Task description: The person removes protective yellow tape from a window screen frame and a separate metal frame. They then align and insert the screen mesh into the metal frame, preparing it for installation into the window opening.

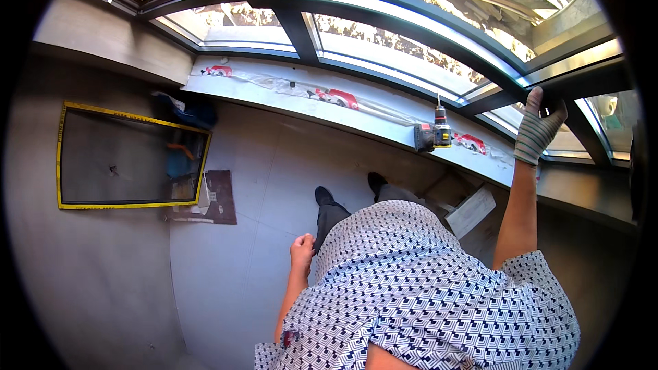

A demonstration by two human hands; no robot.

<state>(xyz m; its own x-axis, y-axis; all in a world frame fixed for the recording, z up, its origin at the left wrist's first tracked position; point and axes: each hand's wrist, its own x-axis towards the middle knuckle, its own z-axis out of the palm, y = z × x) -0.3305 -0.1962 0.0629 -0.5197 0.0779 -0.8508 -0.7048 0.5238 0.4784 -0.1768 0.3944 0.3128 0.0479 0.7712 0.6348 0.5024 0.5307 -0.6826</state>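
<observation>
My right hand, in a striped work glove, is raised at the right and grips the dark window frame. Its thumb points up along the frame, and the finger ends are partly hidden. By my left side hangs my bare left hand, its fingers curled closed. Whether anything is inside it does not show. On the white sill below the window, a cordless drill stands upright on its battery with the bit pointing up, left of my right hand.
Red-and-white plastic wrapping lies along the sill. At the left, a screen panel edged with yellow tape leans near the wall. A blue bag and a brown board are beside it. Pale slabs lie right of my feet.
</observation>
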